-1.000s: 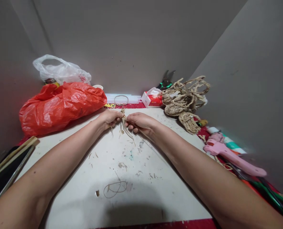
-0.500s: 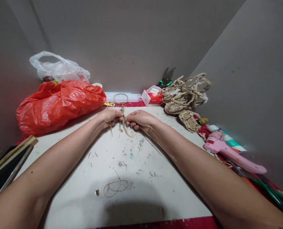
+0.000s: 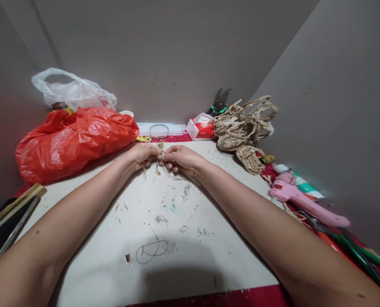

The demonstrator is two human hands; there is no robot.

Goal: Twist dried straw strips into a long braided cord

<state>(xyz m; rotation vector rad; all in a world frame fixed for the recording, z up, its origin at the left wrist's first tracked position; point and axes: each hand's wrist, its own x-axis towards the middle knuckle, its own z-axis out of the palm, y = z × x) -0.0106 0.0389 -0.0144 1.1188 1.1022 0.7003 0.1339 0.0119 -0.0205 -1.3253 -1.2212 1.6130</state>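
Over the far part of the white board (image 3: 190,221), my two hands meet at a small bundle of tan plant-fibre cord (image 3: 160,146). My left hand (image 3: 141,156) pinches the bundle from the left, fingers closed. From the right, my right hand (image 3: 180,159) pinches a strand close to the same spot, its fingertips almost touching the left ones. A thin cord loop (image 3: 172,176) hangs below the fingers, and short loose ends dangle beside it. How the strands cross between the fingertips is too small to make out.
A red plastic bag (image 3: 77,143) lies at the left. Coiled braided rope (image 3: 241,125), a tissue pack (image 3: 202,127) and pruning shears (image 3: 220,102) stand at the back right. A pink glue gun (image 3: 308,202) lies at the right edge. A loose thin cord (image 3: 151,251) rests on the board nearer me.
The hanging cord loop has shifted right and flattened under my right hand. Both hands stay pinched together; the whole view has shifted slightly.
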